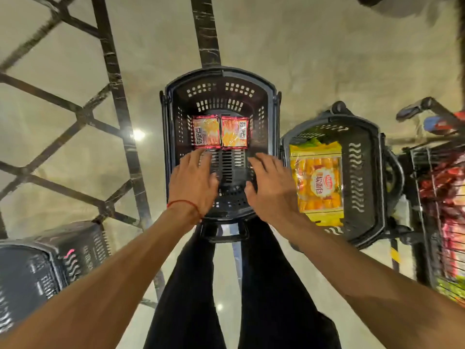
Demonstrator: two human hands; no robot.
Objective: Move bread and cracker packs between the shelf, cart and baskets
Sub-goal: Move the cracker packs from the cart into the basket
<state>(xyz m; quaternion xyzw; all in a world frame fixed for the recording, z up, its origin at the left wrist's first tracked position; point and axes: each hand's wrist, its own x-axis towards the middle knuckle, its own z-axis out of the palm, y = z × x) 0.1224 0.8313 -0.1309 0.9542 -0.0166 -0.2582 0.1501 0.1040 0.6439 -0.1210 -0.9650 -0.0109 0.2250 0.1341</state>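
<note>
My left hand (193,180) and right hand (270,182) hang spread, empty, inside the middle basket (221,74) — cracker packs (205,132) lie flat at its far end. I'd pinch each near edge lightly, not crush.

Three baskets (221,71) (377,172) (37,268), two cracker packs (205,132) (234,132), one bread pack (318,187), one cart (425,187).

I am looking down at a glossy beige floor (314,59). Dark marbled strips (118,102) are crossing it, forming a lattice toward its left edge. A bright light reflection (138,134) is glinting beside one strip.
</note>
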